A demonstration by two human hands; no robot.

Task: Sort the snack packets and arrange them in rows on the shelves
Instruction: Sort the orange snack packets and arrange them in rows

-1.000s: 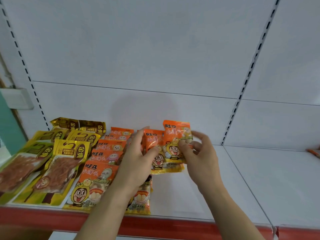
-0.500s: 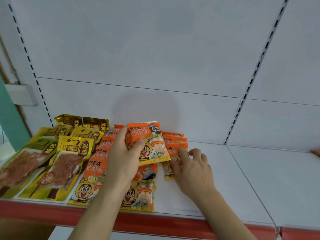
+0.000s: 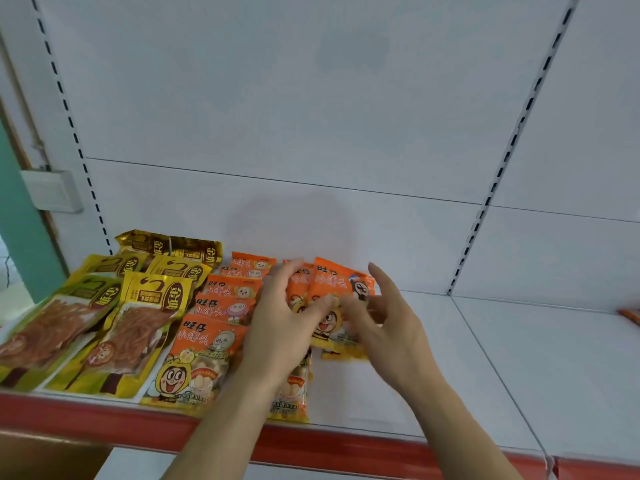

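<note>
Head view — left fingers (image 3: 323, 301) pinching orange packet (image 3: 341, 284), right fingers (image 3: 356, 308) blurred, seemingly loose.

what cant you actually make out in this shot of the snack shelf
All in the head view:
- Right hand: motion-blurred, so whether its fingers touch the held orange packets cannot be told.
- How many packets the left hand grips: they overlap.
- The orange packet below: mostly hidden by the left hand and forearm.
- An orange item at the right edge: cut off.
- Small print on the yellow packets: too small.
</note>
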